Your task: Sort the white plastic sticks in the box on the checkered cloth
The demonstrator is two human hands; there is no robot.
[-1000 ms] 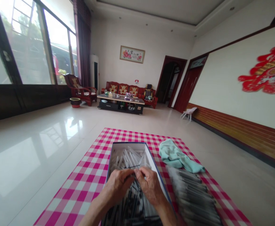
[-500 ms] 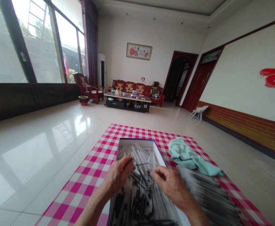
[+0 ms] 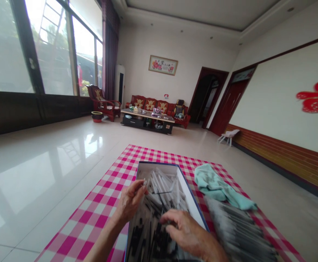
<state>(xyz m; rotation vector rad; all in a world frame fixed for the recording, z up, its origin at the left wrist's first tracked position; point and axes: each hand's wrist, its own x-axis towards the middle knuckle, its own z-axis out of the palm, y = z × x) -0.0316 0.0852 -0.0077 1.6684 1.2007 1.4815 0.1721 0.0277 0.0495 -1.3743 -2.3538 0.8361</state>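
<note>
My left hand (image 3: 131,200) is over the left rim of a shallow box (image 3: 194,200) with white inner walls and a blue edge. Its thumb and forefinger pinch a small clear piece (image 3: 145,181), too small to name. Lower down, my right hand (image 3: 183,229) hovers over or touches black thin sticks (image 3: 139,236) in the near part of the box, its thumb and forefinger apart. Whether the fingertips touch one is unclear. Clear plastic tubes (image 3: 159,180) lie jumbled in the far part, with a few dark rods among them.
The box stands on a pink-and-white checked cloth (image 3: 107,193). To its right lie a crumpled mint-green towel (image 3: 216,183) and a pile of dark sticks in clear plastic (image 3: 240,229). Beyond are a low table (image 3: 148,120), a red wooden sofa (image 3: 150,103) and a small stool (image 3: 229,136).
My right hand has moved down and left over the black sticks, its fingers parting. My left hand has shifted slightly left, still pinching. The view has tilted up a little.
</note>
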